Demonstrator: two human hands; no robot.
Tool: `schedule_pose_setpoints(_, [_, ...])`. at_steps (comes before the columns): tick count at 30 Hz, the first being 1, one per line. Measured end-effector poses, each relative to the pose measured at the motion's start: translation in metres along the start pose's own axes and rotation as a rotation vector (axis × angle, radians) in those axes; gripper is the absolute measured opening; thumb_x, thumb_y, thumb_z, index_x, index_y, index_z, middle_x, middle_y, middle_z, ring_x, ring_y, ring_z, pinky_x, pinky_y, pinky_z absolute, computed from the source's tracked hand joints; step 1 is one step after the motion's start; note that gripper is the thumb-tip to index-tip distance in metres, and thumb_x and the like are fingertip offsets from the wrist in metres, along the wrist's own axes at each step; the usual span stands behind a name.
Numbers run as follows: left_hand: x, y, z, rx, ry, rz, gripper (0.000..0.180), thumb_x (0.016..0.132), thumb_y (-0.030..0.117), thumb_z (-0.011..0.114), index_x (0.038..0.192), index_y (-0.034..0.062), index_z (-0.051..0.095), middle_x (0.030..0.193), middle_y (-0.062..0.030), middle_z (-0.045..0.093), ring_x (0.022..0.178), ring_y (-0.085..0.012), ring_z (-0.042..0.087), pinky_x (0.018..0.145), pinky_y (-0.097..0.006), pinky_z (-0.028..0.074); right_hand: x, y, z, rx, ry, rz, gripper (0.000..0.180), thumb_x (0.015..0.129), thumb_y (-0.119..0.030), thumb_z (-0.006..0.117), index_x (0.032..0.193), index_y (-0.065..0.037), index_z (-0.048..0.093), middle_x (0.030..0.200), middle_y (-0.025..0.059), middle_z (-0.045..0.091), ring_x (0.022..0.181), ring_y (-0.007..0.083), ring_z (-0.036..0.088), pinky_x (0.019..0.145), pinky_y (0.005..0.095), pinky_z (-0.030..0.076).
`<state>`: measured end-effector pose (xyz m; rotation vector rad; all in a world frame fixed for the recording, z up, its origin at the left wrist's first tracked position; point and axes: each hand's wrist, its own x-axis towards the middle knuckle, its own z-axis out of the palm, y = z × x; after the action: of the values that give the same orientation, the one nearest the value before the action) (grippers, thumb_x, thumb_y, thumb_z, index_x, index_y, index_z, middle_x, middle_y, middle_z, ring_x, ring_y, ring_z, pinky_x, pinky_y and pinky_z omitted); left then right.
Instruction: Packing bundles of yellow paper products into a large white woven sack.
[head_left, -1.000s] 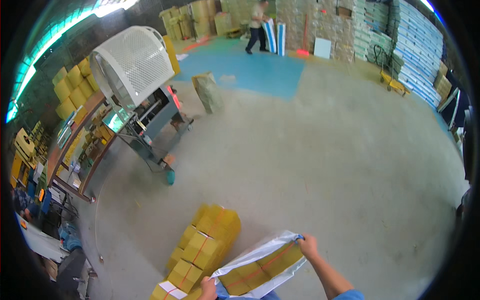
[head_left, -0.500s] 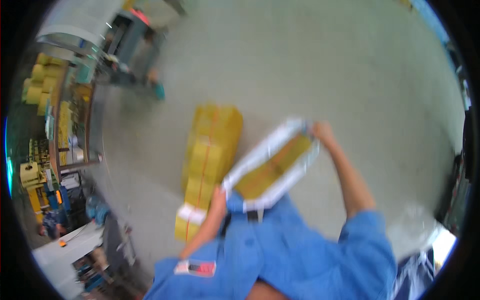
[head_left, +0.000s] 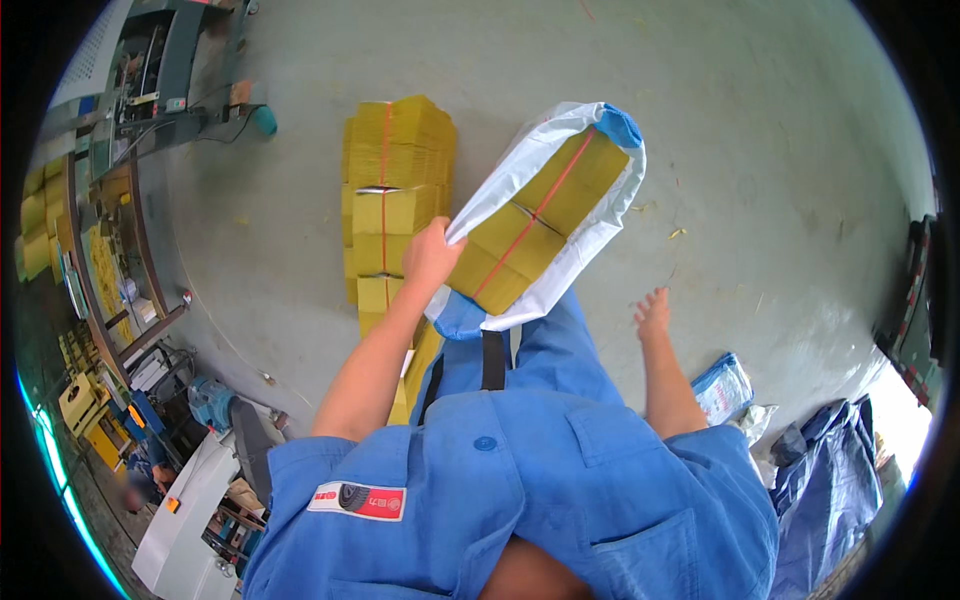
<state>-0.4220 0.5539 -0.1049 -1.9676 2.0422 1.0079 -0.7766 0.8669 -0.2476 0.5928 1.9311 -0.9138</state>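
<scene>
A: A smooth grey floor (head_left: 770, 170) fills most of the scene, with a dark grey machine (head_left: 175, 60) at far left and a brown bench frame (head_left: 152, 334) nearer on that side. What lies in the middle?

B: A white sack with blue ends (head_left: 585, 262), just in front of the person's legs. Its mouth gapes upward, showing strapped yellow bundles (head_left: 565, 185) inside, a red strap running along them. I cannot tell whether its base touches the floor.

A: And the hands?

B: Well apart. The left hand (head_left: 432, 257) is clamped on the left edge of the sack's mouth. The right hand (head_left: 652, 312) holds nothing; its fingers are spread over the floor, to the right of the sack.

A: Anything else close by?

B: A row of similar bundles (head_left: 405, 160) sits left of the sack, running from far to near, partly behind the left forearm. At near right are a blue-and-white packet (head_left: 722, 388) and a crumpled dark blue tarpaulin (head_left: 830, 485).
</scene>
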Motion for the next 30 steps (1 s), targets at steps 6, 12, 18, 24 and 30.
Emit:
schedule_pose_setpoints(6, [0.019,0.003,0.009,0.009,-0.073,0.152,0.036,0.092,0.038,0.054,0.094,0.0056,0.070,0.078,-0.0229,0.064,0.074,-0.0419,0.063,0.065,-0.048,0.050,-0.010,0.049,0.155,0.455,-0.356,0.008,0.062,0.094,-0.053,0.047,0.139,-0.011,0.043,0.137,0.0135,0.050,0.121,0.0331,0.050,0.101,0.0485,0.041])
schedule_pose_setpoints(12, [0.009,-0.009,0.008,-0.034,-0.067,0.220,0.035,0.092,0.038,0.055,0.095,0.0062,0.069,0.081,-0.0223,0.065,0.076,-0.0408,0.063,0.067,-0.048,0.049,-0.053,0.015,0.206,0.432,-0.747,0.000,0.070,0.093,-0.060,0.039,0.146,-0.013,0.033,0.151,0.0088,0.036,0.136,0.0311,0.034,0.107,0.0591,0.025])
schedule_pose_setpoints(18, [0.019,-0.016,-0.001,-0.133,-0.188,0.145,0.036,0.091,0.034,0.054,0.107,0.0033,0.065,0.096,-0.0237,0.066,0.091,-0.0401,0.063,0.079,-0.044,0.049,-0.026,0.002,0.141,0.150,-0.151,0.003,0.072,0.092,-0.061,0.041,0.146,-0.014,0.033,0.151,0.0070,0.036,0.137,0.0287,0.032,0.111,0.0596,0.016])
schedule_pose_setpoints(24, [0.023,-0.036,0.041,-0.599,-0.281,0.043,0.048,0.092,0.035,0.049,0.133,0.0097,0.051,0.125,-0.0230,0.057,0.115,-0.0412,0.053,0.098,-0.043,0.042,-0.039,0.015,0.191,0.312,-0.699,-0.248,0.063,0.094,-0.054,0.044,0.142,-0.014,0.039,0.141,0.0114,0.047,0.126,0.0314,0.046,0.104,0.0513,0.038])
schedule_pose_setpoints(30, [0.014,-0.018,0.030,-0.464,-0.149,0.133,0.046,0.094,0.039,0.043,0.126,0.0085,0.056,0.116,-0.0250,0.060,0.107,-0.0426,0.056,0.091,-0.047,0.045,-0.043,0.010,0.190,0.116,-0.817,-0.365,0.061,0.094,-0.052,0.043,0.141,-0.013,0.041,0.137,0.0123,0.050,0.122,0.0317,0.050,0.101,0.0488,0.041])
